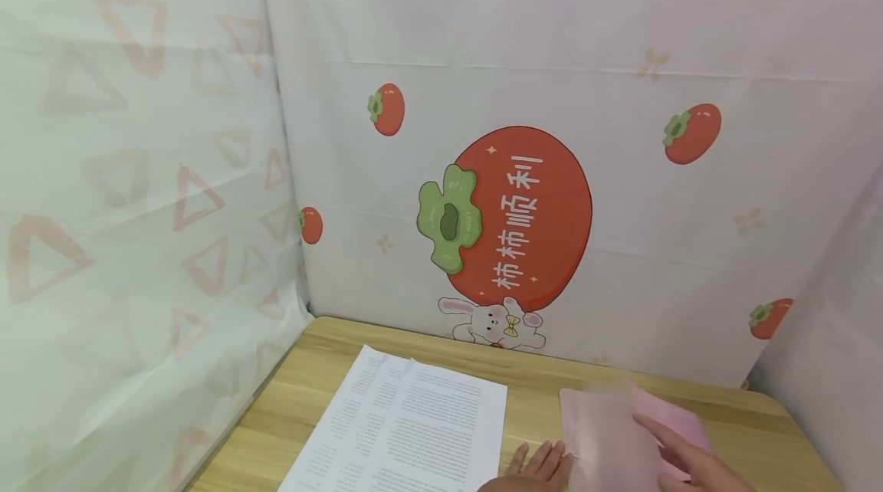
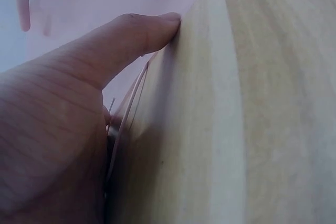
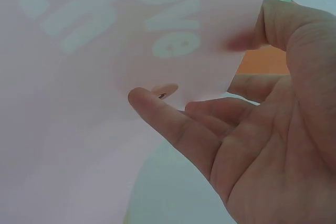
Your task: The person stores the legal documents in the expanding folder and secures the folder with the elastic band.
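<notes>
- Well to the left of the left hand, overlapping white sheets of dense printed text (image 1: 441, 431) lie on the pale wood-grain counter (image 1: 531, 404); it would be wise to swing the lifted leaf away from them, since loose paper shifts easily.
- The left hand (image 1: 533, 467) lies low, its fingers straight and relaxed rather than curled round anything, with the thumb along the near edge of a flat pink folder of smooth sheet material (image 1: 669, 408). A light, steady press there should stop the folder sliding; the thumb is best held clear of the inner edges, so that no layer is pinned.
- Just right of the left hand, and reaching under the right hand, is the folder itself. Its raised pink leaf, thin and translucent with white lettering (image 3: 131, 35), blurs in the head view; a slower lift would probably bend it less.
- The right hand (image 1: 693, 469) pinches that leaf near its free edge, thumb on one face and at least one finger on the other. The grip looks light, which suits thin stock; spreading the fingers a little further along the edge should avoid creasing the corner.
</notes>
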A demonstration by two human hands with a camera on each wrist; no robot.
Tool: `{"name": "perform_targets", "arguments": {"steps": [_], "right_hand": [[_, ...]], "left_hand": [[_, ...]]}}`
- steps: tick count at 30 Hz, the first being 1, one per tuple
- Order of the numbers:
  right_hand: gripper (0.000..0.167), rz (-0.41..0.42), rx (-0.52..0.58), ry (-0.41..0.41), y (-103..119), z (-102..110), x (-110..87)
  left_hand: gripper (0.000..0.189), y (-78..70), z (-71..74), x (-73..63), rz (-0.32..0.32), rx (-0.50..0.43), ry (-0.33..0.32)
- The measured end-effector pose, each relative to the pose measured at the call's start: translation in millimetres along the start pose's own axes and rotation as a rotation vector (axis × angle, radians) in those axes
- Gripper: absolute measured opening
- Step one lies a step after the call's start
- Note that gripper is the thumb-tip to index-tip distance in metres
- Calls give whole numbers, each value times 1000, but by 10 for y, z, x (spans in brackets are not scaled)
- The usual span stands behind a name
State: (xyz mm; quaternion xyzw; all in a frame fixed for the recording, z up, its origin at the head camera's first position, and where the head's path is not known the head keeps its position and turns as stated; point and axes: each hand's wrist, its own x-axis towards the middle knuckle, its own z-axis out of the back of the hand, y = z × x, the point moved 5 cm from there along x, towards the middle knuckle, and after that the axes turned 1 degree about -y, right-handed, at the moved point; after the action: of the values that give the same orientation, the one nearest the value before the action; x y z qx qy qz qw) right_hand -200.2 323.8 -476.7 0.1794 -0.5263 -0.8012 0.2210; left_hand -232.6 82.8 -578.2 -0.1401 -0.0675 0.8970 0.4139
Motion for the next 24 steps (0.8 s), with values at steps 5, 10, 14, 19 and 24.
{"name": "perform_targets", "arguments": {"steps": [5, 10, 14, 19, 24], "right_hand": [[70, 80, 112, 22, 13, 38, -31], [71, 71, 314, 96, 20, 30, -50], [73, 86, 419, 148, 23, 31, -48], [78, 184, 374, 155, 5, 50, -29], [65, 115, 468, 212, -48, 76, 9]], "left_hand": [[79, -17, 30, -31, -23, 78, -37], [79, -3, 2, -16, -29, 56, -62], [80, 29, -61, 49, -22, 0, -95], [82, 30, -130, 154, 6, -62, -130], [78, -1, -160, 199, 40, -29, -136]]}}
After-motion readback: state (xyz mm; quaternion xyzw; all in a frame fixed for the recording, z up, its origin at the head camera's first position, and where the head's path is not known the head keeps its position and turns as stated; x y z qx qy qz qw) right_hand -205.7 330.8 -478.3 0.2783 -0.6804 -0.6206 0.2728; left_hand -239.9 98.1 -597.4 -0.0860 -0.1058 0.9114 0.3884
